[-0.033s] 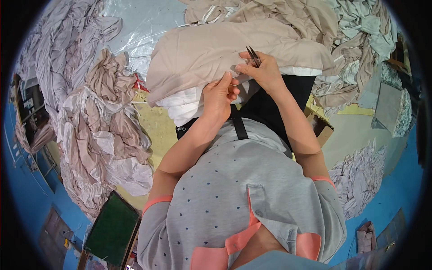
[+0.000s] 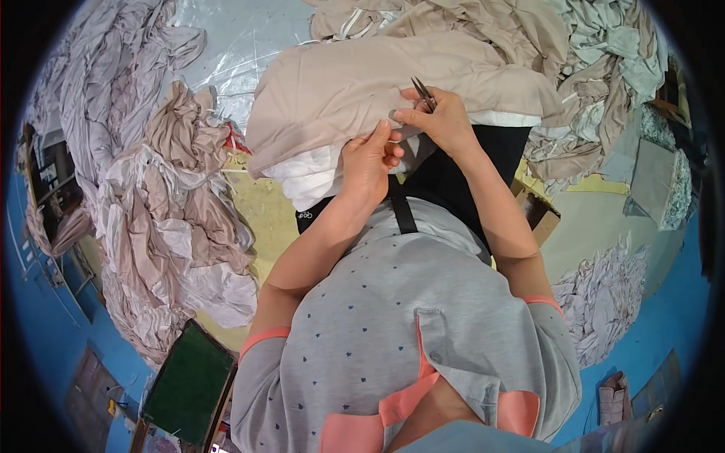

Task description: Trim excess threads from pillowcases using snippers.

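A beige cloth (image 2: 325, 98) with a white underside (image 2: 306, 170) lies in a thick fold across my lap. My left hand (image 2: 368, 158) is closed in a pinch on its near edge, thumb uppermost and fingers curled. Just to the right and slightly farther off, my right hand (image 2: 442, 121) grips a small pair of dark thread snips (image 2: 421, 92), whose pointed blades stick up past the fingers over the cloth. The right thumb and forefinger meet close to the same edge. Whether they also pinch cloth or a thread is too small to tell.
Heaped beige and white cloth (image 2: 174, 219) lies on the left, with grey-lilac cloth (image 2: 113, 83) beyond it. More beige cloth (image 2: 491, 30) is piled at the far side. A cardboard box (image 2: 538, 211) sits right of my lap, and a green-topped stool (image 2: 189, 389) stands lower left.
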A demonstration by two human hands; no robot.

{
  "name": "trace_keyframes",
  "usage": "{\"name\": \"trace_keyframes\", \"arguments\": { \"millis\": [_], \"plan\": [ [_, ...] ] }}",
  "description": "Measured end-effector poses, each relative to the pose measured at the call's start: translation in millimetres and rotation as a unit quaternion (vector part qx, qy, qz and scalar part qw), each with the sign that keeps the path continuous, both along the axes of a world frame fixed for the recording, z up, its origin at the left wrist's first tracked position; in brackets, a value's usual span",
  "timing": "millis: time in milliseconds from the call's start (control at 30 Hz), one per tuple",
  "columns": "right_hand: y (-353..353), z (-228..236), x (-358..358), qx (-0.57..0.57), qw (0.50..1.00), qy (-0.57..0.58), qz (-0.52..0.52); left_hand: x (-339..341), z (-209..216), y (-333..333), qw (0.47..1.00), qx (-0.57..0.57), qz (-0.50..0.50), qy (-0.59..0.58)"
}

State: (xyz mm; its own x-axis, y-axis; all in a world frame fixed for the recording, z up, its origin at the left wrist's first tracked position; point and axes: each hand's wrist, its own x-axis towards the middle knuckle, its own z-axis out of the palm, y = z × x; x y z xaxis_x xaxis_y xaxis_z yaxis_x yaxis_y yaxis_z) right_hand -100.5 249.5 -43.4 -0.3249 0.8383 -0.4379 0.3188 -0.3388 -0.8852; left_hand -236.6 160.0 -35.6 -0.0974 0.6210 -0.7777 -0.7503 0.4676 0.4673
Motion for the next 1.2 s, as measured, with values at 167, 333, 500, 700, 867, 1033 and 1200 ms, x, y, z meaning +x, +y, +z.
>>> {"name": "trace_keyframes", "arguments": {
  "millis": [167,333,500,700,867,1033,1200],
  "plan": [
    [-7.2,-15.9,-1.4,-0.063,0.995,0.063,0.033,1.1,-1.0,-2.3,1.000,0.006,0.018,-0.007],
    [-13.7,7.9,14.7,-0.036,0.992,0.118,-0.036,-1.2,4.2,-6.4,0.999,0.031,-0.001,-0.014],
    [-21.3,25.8,21.3,0.017,0.985,0.137,-0.101,1.0,7.6,-7.5,0.999,0.042,-0.007,-0.007],
    [-34.2,19.3,9.6,0.305,0.951,-0.005,0.056,3.7,11.1,-9.9,0.995,0.090,-0.027,0.019],
    [-35.5,23.2,11.7,0.345,0.933,-0.059,0.082,2.4,14.6,-9.8,0.996,0.082,-0.032,0.026],
    [-32.9,27.1,14.7,0.377,0.922,-0.083,0.023,1.1,12.7,-10.8,0.996,0.084,-0.030,0.003],
    [-26.9,27.9,26.1,0.359,0.926,-0.086,-0.085,0.1,12.5,-12.0,0.995,0.092,-0.042,-0.001]
  ]
}}
